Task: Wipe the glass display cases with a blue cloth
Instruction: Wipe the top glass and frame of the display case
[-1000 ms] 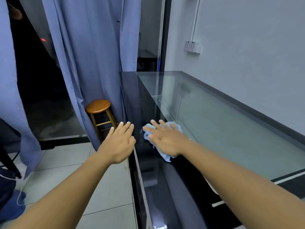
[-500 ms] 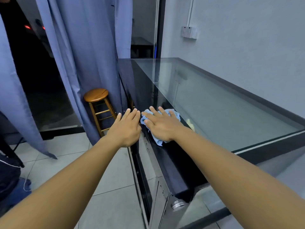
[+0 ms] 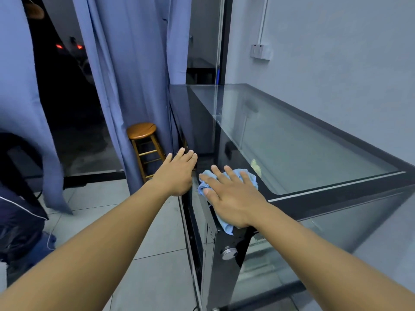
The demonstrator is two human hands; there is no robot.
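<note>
A long glass display case (image 3: 303, 149) with a black frame runs away from me along the right wall. My right hand (image 3: 233, 196) lies flat, fingers spread, pressing a crumpled blue cloth (image 3: 248, 175) onto the black strip at the case's near left corner. Cloth shows beyond the fingertips and below the palm at the case edge. My left hand (image 3: 177, 171) rests flat on the case's left edge, just left of the cloth, holding nothing.
A round wooden stool (image 3: 143, 140) stands on the tiled floor left of the case, before blue curtains (image 3: 125, 86). A metal lock knob (image 3: 229, 252) sits on the case's near corner. Someone's dark clothing (image 3: 18, 218) fills the lower left. A wall socket (image 3: 260, 51) is mounted on the right wall.
My right hand has slid the cloth back along the black strip toward the near corner of the case. My left hand followed along the edge. The view shifted back.
</note>
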